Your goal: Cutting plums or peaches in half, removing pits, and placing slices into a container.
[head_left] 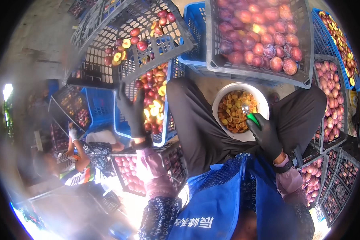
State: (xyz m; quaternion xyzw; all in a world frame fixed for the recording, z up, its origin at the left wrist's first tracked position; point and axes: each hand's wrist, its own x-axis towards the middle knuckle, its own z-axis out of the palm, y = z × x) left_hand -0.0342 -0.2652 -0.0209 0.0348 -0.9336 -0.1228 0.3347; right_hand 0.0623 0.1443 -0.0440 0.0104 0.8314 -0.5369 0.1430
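Observation:
My left hand, in a black glove, is raised over a blue crate of whole and halved plums. Its fingers are apart, and the fingertips reach the lower edge of a tilted black plastic crate. Whether they press on it I cannot tell. Inside that black crate lie some plums, a few cut open. My right hand, also gloved in black, grips a green-handled metal scoop tool. Its metal end is above a white bucket between my knees, which holds cut fruit pieces.
Ahead, a black crate of whole plums rests on a blue crate. More plum crates stand on my right, with a blue crate of cut plums beyond. Another person in a white glove works at the left among crates.

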